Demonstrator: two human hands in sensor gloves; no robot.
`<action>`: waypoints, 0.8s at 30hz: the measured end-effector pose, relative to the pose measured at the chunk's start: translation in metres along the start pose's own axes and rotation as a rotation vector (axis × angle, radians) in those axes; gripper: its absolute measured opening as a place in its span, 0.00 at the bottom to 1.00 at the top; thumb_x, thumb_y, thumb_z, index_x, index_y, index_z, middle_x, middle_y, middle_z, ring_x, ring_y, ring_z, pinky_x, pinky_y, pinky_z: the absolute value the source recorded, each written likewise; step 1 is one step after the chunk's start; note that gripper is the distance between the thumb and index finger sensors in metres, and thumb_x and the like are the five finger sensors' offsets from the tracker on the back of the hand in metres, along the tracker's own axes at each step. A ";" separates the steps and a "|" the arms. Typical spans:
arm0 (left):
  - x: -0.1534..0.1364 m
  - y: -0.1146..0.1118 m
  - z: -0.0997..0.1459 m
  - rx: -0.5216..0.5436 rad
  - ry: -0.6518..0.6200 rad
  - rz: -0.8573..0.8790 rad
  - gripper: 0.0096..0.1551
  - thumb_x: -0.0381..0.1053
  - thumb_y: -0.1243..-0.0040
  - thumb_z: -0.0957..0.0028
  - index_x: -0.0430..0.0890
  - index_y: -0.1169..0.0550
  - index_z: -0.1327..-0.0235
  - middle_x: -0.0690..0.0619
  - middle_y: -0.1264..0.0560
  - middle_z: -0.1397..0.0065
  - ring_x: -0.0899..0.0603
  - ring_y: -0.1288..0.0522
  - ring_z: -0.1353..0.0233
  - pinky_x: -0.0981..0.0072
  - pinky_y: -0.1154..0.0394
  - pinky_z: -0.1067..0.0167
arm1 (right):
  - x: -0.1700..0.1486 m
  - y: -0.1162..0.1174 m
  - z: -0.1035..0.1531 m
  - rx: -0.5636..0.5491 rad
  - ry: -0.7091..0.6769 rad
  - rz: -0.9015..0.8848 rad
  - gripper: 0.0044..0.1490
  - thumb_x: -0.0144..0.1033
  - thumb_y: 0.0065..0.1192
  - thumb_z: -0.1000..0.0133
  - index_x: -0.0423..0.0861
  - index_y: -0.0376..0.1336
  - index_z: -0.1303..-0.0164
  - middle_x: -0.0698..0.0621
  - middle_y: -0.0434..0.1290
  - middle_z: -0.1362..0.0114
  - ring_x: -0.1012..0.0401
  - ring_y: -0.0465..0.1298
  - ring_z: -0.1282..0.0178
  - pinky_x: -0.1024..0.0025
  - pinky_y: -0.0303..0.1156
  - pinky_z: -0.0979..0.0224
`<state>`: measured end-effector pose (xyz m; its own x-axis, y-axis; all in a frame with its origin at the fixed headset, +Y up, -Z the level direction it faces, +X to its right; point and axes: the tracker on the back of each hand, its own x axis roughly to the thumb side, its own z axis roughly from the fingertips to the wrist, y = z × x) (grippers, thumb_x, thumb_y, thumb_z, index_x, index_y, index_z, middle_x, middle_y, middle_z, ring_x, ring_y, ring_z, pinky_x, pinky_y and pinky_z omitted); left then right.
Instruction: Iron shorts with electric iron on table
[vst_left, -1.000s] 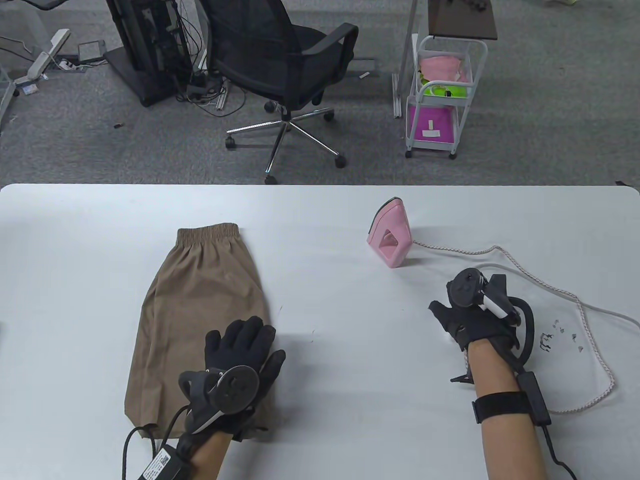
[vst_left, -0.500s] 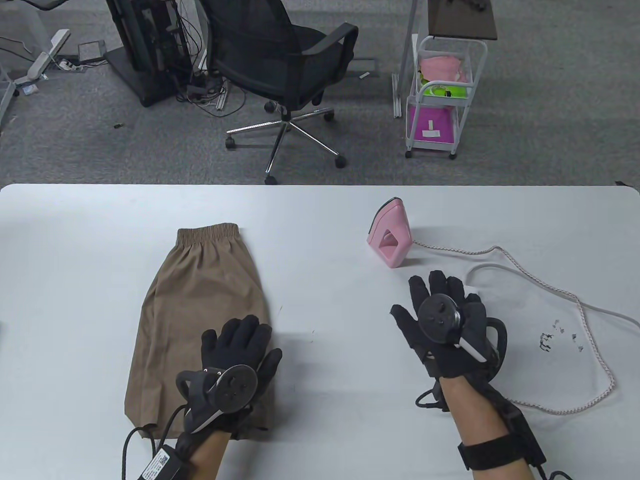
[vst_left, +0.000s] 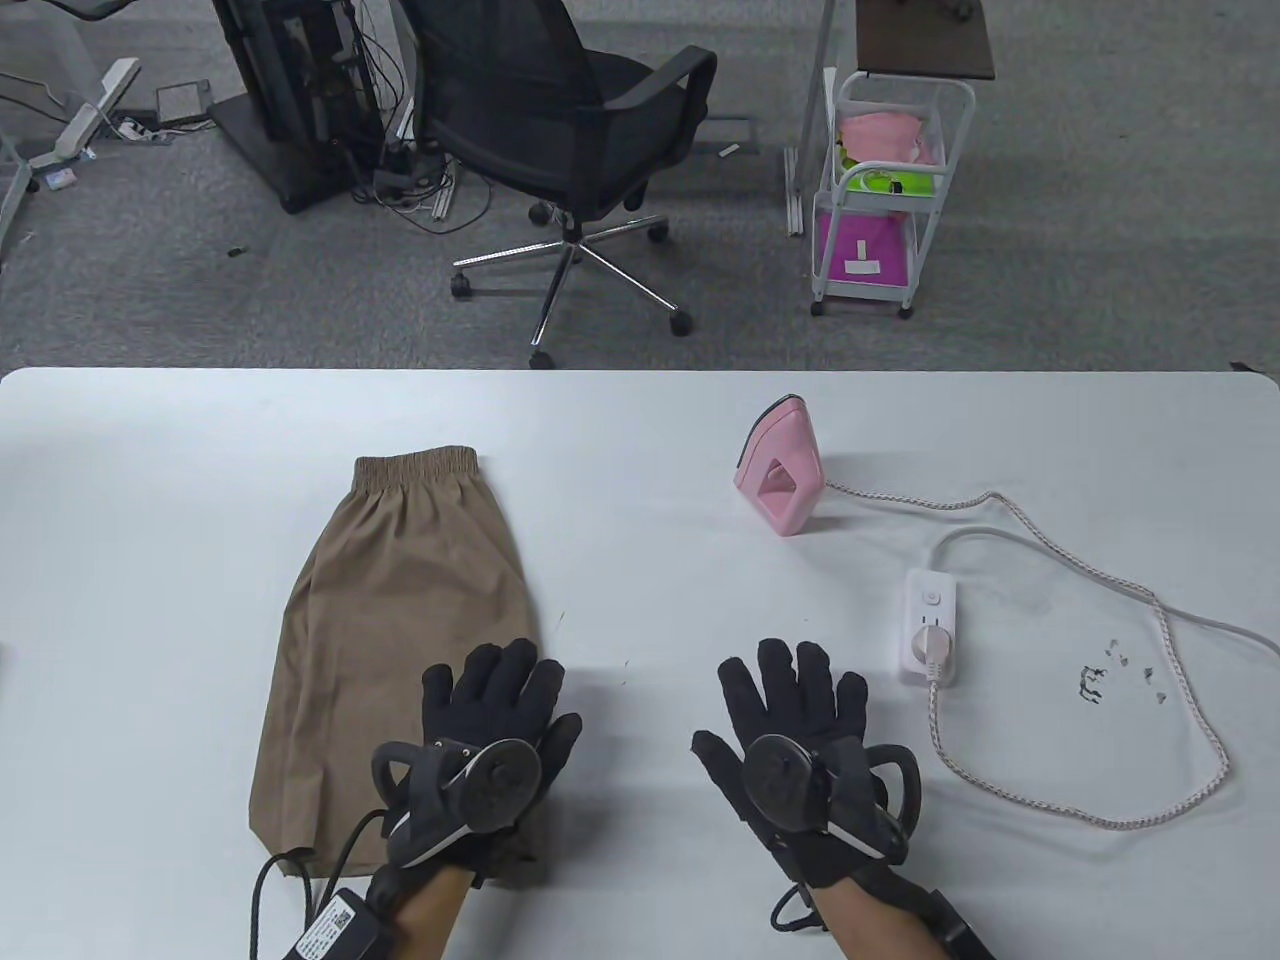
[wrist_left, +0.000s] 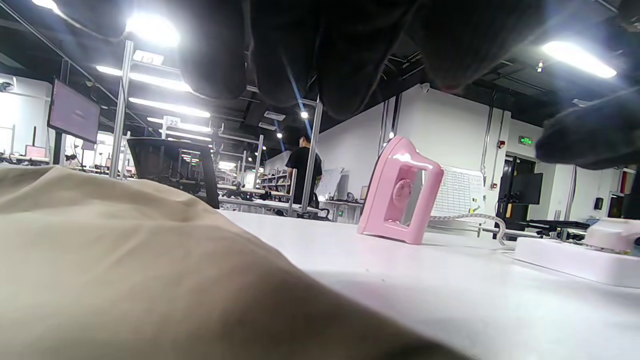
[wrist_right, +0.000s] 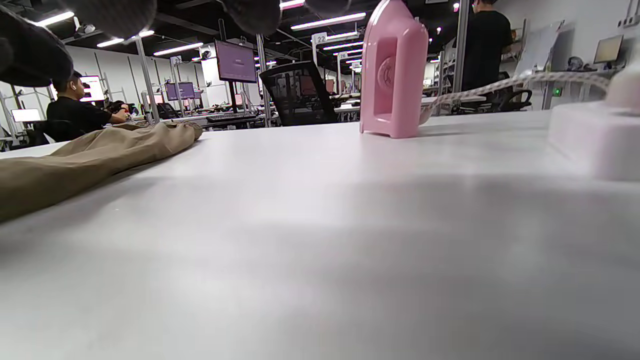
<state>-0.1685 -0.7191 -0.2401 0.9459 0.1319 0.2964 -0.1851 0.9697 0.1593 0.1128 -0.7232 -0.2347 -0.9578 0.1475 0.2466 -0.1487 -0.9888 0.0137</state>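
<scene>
Tan shorts lie folded flat on the white table, waistband at the far end. My left hand rests open, palm down, on their near right corner. A pink iron stands upright on its heel at centre right, its braided cord plugged into a white power strip. My right hand is open, palm down over bare table between shorts and strip, holding nothing. The iron shows in the left wrist view and right wrist view; the shorts show there too.
Small dark bits lie on the table at the right, inside the cord's loop. Beyond the far table edge stand a black office chair and a white cart with pink items.
My right hand has left the power strip and moved left and toward me, opening flat over the table. The strip with its plug is now uncovered. My left hand has barely shifted on the shorts.
</scene>
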 end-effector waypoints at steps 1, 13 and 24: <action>-0.001 -0.001 -0.001 -0.009 -0.003 0.003 0.34 0.68 0.48 0.42 0.54 0.28 0.25 0.49 0.34 0.16 0.33 0.33 0.18 0.24 0.44 0.27 | 0.000 0.000 -0.001 -0.010 0.008 0.036 0.47 0.72 0.42 0.32 0.56 0.44 0.08 0.41 0.42 0.10 0.37 0.42 0.12 0.27 0.42 0.22; -0.069 0.019 -0.072 -0.043 0.235 -0.259 0.34 0.68 0.47 0.43 0.56 0.27 0.26 0.50 0.33 0.16 0.34 0.32 0.18 0.25 0.43 0.26 | -0.004 0.000 -0.002 -0.040 0.039 0.105 0.46 0.73 0.40 0.32 0.57 0.43 0.08 0.43 0.41 0.10 0.38 0.41 0.11 0.27 0.42 0.21; -0.167 0.009 -0.161 -0.139 0.679 -0.271 0.37 0.68 0.46 0.42 0.56 0.33 0.21 0.54 0.32 0.16 0.37 0.30 0.18 0.30 0.39 0.24 | -0.010 -0.005 0.002 -0.097 0.073 0.092 0.46 0.72 0.42 0.33 0.57 0.45 0.09 0.43 0.43 0.10 0.38 0.43 0.11 0.27 0.43 0.21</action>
<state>-0.2851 -0.6988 -0.4400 0.9183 -0.0613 -0.3912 0.0709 0.9974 0.0100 0.1233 -0.7198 -0.2357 -0.9834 0.0614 0.1710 -0.0793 -0.9918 -0.1003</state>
